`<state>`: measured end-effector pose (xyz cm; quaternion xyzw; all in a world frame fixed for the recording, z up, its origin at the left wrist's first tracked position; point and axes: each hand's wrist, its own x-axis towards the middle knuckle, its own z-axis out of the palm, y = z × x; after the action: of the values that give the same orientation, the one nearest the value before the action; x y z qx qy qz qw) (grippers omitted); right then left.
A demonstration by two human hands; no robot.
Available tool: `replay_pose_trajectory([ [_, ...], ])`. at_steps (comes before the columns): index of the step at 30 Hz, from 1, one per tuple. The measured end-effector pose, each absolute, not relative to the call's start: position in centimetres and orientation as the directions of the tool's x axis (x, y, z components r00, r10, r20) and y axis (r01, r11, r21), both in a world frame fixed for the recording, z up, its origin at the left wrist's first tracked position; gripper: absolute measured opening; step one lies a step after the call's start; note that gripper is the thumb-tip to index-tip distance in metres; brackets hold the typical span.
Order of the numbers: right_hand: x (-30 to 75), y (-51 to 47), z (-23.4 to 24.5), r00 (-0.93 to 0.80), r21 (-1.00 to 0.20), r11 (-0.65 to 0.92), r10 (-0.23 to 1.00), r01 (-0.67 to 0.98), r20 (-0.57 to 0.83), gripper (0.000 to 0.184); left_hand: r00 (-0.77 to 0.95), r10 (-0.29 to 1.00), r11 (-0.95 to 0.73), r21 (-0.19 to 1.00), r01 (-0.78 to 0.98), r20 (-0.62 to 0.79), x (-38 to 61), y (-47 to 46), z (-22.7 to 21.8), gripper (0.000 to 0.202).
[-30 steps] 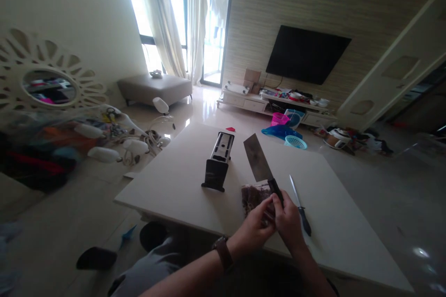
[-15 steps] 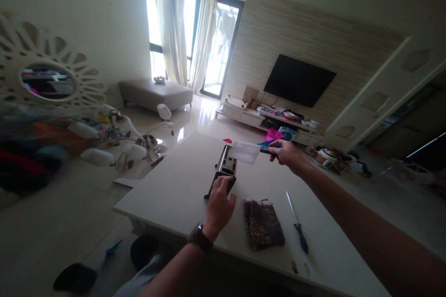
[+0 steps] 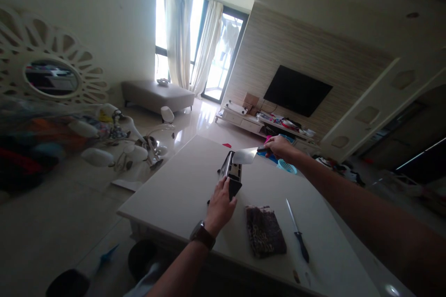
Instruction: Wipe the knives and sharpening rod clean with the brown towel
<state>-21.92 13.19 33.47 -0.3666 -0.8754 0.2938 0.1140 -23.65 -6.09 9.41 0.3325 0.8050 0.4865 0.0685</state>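
Our left hand (image 3: 219,204) is clamped on the near end of the knife block (image 3: 232,172), fingers wrapped over its dark base. We judge that this pins the block to the table (image 3: 174,185) so it cannot slide or tip. Our right hand (image 3: 277,146) is closed round the handle of the cleaver (image 3: 245,156), arm stretched out over the table. The broad blade is level, its end right at the block's far, upper end by the slots; whether it touches, we cannot tell. Held this way, the blade is apart from our left fingers. A patterned pouch (image 3: 265,231) lies just right of the block, and a small knife (image 3: 298,234) lies beyond it, handle toward us. Neither hand touches them.
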Motion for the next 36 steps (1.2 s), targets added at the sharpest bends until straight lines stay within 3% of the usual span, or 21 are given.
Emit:
replay_pose_trajectory([
  [8,-27.1,12.1,34.3,-0.747,-0.32,0.733,0.657,0.6,0.103,0.003,-0.742,0.646,0.367,0.779,0.508,0.18,-23.4,-6.2,9.2,0.083],
  [17,-33.3,14.1,32.4,-0.702,-0.205,0.743,0.669,0.637,0.243,0.02,-0.728,0.663,0.412,0.726,0.55,0.174,-23.5,-5.8,9.5,0.084],
  [28,-36.1,15.6,22.2,-0.723,-0.187,0.729,0.682,0.659,0.108,0.025,-0.744,0.642,0.421,0.725,0.545,0.187,-23.4,-4.9,8.8,0.087],
  [31,-36.1,15.6,21.2,-0.757,-0.211,0.749,0.651,0.628,0.058,0.028,-0.738,0.635,0.387,0.732,0.56,0.229,-23.3,-4.5,8.4,0.086],
  [36,-33.6,17.7,21.8,-0.767,-0.298,0.729,0.642,0.617,-0.018,0.049,-0.734,0.638,0.382,0.731,0.565,0.234,-23.0,-4.2,8.4,0.087],
])
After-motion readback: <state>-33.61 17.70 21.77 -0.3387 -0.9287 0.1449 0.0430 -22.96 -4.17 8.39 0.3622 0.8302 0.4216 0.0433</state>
